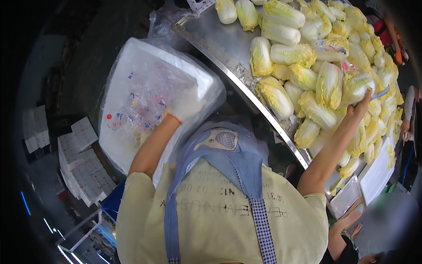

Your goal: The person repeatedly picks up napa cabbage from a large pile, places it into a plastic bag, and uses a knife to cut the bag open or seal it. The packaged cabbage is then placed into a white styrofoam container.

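Observation:
My left hand (186,105), in a white glove with an orange band at the wrist, reaches into a white foam box (202,81) lined with clear plastic. Printed clear plastic bags (148,110) lie inside the box, beside the hand. Blur hides whether its fingers hold anything. My bare right hand (360,105) is over the heap on the metal table, closed on a knife whose curved blade (380,93) points right. It is against a napa cabbage (357,87). More napa cabbages (329,84) surround it, one in a printed clear bag (333,49).
The metal table's raised edge (244,87) runs between the box and the cabbages. White cartons (85,165) are stacked at the left. A white tray (377,173) lies at the table's lower right. Other people's arms (407,112) show along the right side.

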{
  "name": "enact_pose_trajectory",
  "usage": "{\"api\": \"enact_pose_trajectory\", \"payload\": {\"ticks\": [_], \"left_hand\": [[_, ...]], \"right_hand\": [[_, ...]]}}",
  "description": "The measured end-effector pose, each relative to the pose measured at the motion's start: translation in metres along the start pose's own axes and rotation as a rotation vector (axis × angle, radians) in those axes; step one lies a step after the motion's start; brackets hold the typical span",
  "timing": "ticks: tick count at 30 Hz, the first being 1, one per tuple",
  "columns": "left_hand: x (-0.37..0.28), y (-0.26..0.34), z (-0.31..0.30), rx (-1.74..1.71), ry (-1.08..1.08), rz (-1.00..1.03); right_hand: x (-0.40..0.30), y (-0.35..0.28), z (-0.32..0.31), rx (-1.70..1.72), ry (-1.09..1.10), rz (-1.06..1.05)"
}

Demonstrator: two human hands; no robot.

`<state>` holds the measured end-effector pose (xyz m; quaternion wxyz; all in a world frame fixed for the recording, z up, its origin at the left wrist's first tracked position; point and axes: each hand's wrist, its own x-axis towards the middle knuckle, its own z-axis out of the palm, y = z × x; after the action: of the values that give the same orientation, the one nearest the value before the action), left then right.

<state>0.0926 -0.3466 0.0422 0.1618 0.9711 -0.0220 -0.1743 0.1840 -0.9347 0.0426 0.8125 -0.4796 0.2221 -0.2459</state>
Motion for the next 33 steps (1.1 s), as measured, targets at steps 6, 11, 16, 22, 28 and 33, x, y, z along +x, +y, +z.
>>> {"api": "enact_pose_trajectory", "payload": {"ticks": [6,11,16,22,28,33], "left_hand": [[0.035,-0.004,-0.020,0.100,0.007,0.031],[0.025,0.014,0.000,0.100,-0.003,0.010],[0.003,0.010,-0.002,0.040,-0.020,-0.005],[-0.003,0.032,-0.006,0.134,0.020,-0.033],[0.012,0.037,-0.002,0.158,-0.043,-0.161],[0.008,0.056,-0.009,0.098,-0.159,-0.160]], "right_hand": [[-0.003,-0.001,0.011,-0.005,0.105,-0.055],[-0.010,-0.005,0.012,-0.022,0.056,0.004],[-0.025,0.000,0.036,0.076,0.088,-0.036],[-0.034,0.001,0.052,0.231,-0.162,0.004],[-0.030,0.007,0.083,0.331,-0.408,0.122],[-0.035,-0.004,0.114,0.378,-0.487,0.141]]}}
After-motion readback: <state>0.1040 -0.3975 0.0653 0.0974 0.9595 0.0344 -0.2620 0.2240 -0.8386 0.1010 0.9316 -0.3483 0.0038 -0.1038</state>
